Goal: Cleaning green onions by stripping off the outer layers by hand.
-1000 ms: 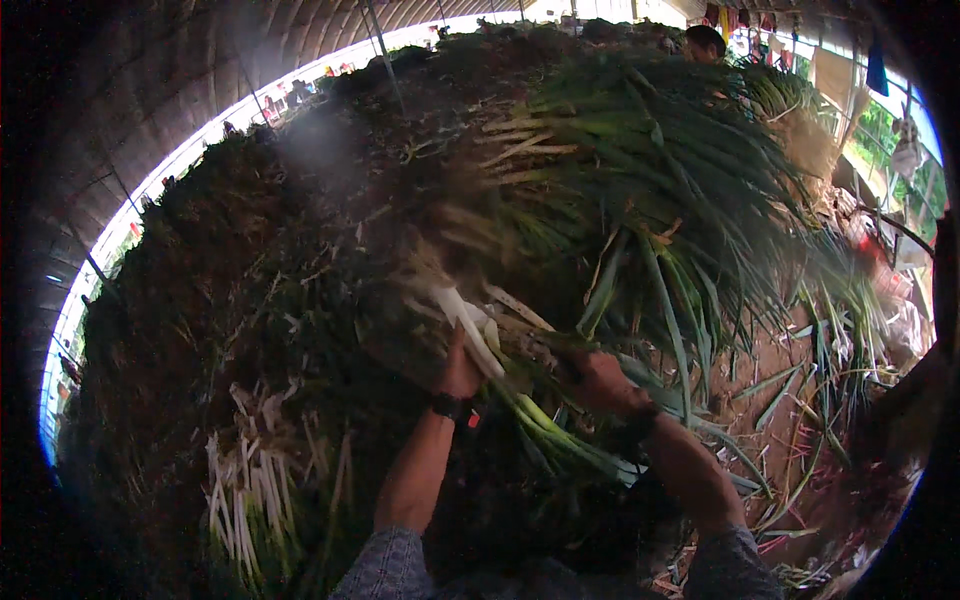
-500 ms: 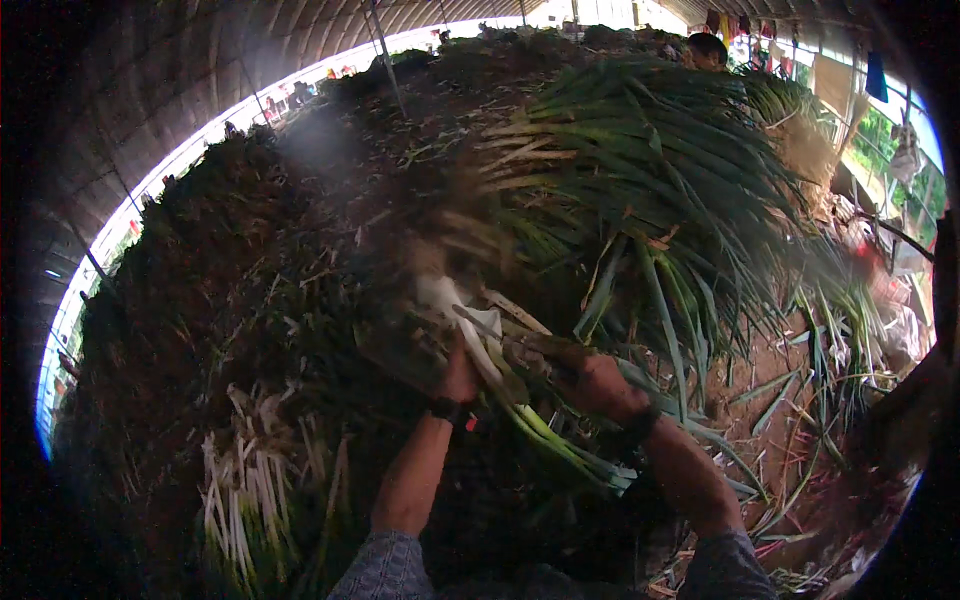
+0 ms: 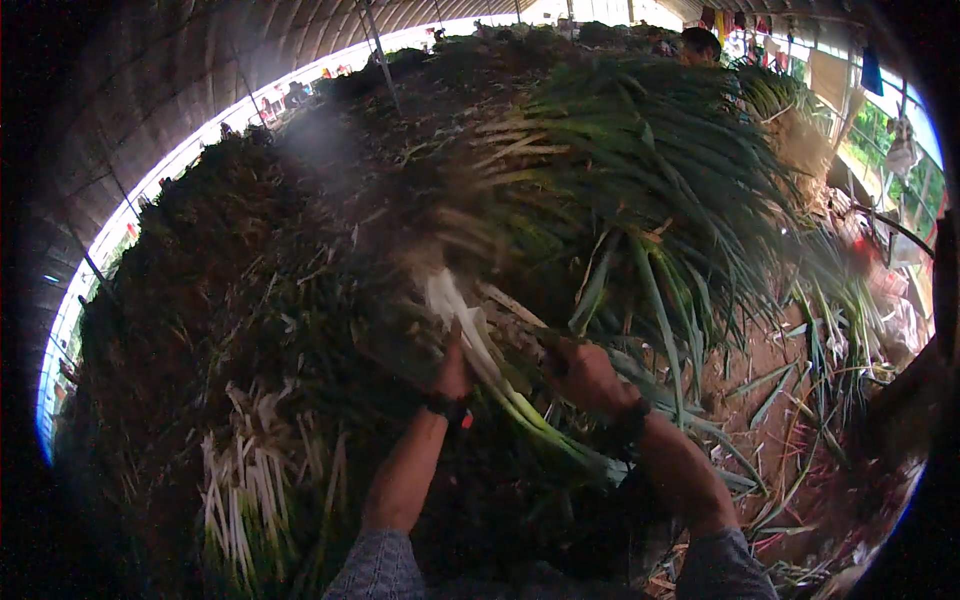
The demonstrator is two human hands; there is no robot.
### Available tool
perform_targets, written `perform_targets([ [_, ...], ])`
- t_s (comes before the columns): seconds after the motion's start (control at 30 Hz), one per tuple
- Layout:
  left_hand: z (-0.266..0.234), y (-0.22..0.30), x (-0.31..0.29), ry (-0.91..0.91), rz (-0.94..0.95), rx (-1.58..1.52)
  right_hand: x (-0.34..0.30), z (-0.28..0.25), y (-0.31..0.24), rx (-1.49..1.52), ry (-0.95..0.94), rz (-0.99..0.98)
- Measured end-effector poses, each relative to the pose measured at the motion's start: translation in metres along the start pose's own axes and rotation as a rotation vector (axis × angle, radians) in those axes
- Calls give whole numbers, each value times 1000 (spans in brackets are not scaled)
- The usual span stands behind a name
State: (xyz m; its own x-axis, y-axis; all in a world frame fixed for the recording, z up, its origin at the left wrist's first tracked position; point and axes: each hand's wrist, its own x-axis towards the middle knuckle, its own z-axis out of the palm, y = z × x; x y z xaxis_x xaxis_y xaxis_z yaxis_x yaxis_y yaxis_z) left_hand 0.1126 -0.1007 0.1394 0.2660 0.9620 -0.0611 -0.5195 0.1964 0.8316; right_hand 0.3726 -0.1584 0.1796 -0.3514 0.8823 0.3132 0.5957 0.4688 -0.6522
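A long green onion with a white shank and green leaves lies slanting in front of me, its white end away from me and its leaves toward the lower right. My left hand is closed round its white part. Just right of the stalk, my right hand is curled shut, with its fingertips partly hidden; what it grips is too dark to make out. Beyond both hands, a big heap of green onions spreads its dark leaves to the right. Its root ends are blurred.
At the lower left lies a bunch of white-stalked green onions. Dark plant litter covers the left side. Loose leaves are strewn over brown ground at the right. Another person's head shows behind the heap, near a metal pole.
My right hand has shifted slightly left and up. The white shank between my hands shows as a cleaner, longer line, and the pale strip across it is no longer seen.
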Motion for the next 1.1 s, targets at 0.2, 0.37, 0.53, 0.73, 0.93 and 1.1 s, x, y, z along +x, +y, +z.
perform_targets([
  [0.2,-23,-10,6,198,47,97,-7,20,22,-102,-12,-41],
  [0.37,-18,-23,12,337,2,310,-23,-1,6,16,-101,174],
  [0.53,-81,-37,31,185,36,528,-45,-8,48,-233,-372,57],
  [0.73,-101,-41,17,-153,241,736,-66,-10,89,-357,-329,66],
  [0.93,-123,-16,36,341,280,93,-81,-24,133,-420,-177,-140],
  [1.1,-113,168,-1,376,707,219,-95,-31,151,-296,-221,18],
])
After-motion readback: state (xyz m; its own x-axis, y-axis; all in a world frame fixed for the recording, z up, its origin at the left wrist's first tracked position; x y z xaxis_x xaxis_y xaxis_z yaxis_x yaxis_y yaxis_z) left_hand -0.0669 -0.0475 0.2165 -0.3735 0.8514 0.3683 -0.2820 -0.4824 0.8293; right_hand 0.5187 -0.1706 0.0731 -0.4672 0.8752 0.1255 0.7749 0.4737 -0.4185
